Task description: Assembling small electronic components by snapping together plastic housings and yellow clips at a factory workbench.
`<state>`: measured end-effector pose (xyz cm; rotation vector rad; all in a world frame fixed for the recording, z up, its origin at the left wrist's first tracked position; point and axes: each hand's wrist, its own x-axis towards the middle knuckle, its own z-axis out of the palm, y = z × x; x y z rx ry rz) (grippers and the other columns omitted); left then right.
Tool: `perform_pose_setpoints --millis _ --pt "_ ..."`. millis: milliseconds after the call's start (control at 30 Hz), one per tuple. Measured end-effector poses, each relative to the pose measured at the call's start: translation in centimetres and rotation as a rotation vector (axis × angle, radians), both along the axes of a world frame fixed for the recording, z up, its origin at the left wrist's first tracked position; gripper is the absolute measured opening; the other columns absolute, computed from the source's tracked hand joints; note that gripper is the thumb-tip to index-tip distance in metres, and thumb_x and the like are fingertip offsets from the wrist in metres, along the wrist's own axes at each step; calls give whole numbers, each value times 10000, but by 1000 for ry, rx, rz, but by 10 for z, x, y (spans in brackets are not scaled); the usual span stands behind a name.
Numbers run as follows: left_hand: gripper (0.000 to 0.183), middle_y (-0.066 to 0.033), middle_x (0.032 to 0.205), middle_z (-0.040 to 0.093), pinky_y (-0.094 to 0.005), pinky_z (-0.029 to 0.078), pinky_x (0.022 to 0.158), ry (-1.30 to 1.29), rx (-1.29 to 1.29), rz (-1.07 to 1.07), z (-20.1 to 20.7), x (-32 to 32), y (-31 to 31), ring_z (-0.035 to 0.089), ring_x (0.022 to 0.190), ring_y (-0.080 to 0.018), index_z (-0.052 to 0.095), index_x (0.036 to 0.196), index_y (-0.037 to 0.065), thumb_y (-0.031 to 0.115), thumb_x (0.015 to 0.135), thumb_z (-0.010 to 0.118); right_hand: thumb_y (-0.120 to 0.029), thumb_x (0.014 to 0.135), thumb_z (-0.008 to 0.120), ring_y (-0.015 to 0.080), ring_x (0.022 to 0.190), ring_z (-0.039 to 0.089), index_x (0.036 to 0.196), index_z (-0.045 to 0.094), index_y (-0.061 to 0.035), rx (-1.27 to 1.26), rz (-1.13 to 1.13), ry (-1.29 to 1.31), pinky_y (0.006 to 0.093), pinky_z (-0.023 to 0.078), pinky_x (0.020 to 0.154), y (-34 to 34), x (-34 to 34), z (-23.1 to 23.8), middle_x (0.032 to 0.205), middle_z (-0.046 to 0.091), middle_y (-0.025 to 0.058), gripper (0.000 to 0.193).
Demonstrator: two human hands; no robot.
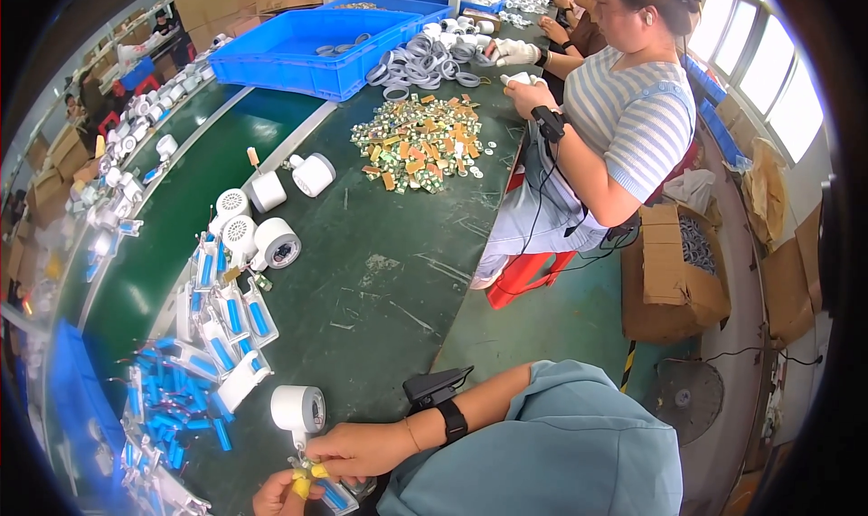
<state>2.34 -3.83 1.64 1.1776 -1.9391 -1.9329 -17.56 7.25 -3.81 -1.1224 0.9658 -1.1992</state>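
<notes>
Low in the view, my left hand (278, 495) and my right hand (357, 448) meet with fingers pinched together. Yellow covers sit on some fingertips. Whatever is between the fingers is small and mostly hidden. Just above them, a white cylindrical fan head (298, 409) lies on the dark green table, its narrow neck reaching down to my fingers. Partly under my right hand is a white handle shell with a blue battery (335, 495). Left of my hands lie a heap of blue batteries (172, 394) and several white handle shells (237, 315).
More white fan heads (276, 243) stand farther up the table. Beyond are a pile of small circuit boards (420, 145), grey rings (425, 64) and a blue bin (271, 75). A green conveyor (145, 236) runs along the left. A co-worker (601, 127) sits at right, near a cardboard box (674, 303).
</notes>
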Motion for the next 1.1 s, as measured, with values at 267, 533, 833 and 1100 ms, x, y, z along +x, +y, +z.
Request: perform_pose_setpoints --millis 267,533,833,1100 --pt "160 3 757 641 -181 383 544 -33 -10 -14 8 -1 6 517 605 -40 688 1079 17 77 964 593 -112 988 481 133 565 631 1010 499 -16 -37 -9 25 268 505 506 3 -1 0 694 620 61 101" --pt "124 -40 879 599 -243 482 688 77 -130 89 -19 5 7 591 798 -120 658 931 -22 -86 830 625 -159 1010 496 116 615 640 1037 522 -41 17 -4 40 272 521 551 2 2 -1 758 638 48 124" --pt "245 -85 924 628 -238 464 612 158 -644 3 -14 -14 19 569 714 -123 620 964 -20 -116 741 587 -66 973 466 123 634 638 1051 494 -25 63 6 40 275 528 562 3 -7 10 804 629 60 93" --pt "235 -92 904 627 -229 444 520 223 -726 -17 -11 -16 24 541 585 -97 623 965 -21 -99 745 654 -39 979 461 130 634 640 1081 486 -15 65 0 144 281 526 564 4 -4 13 805 631 65 108"
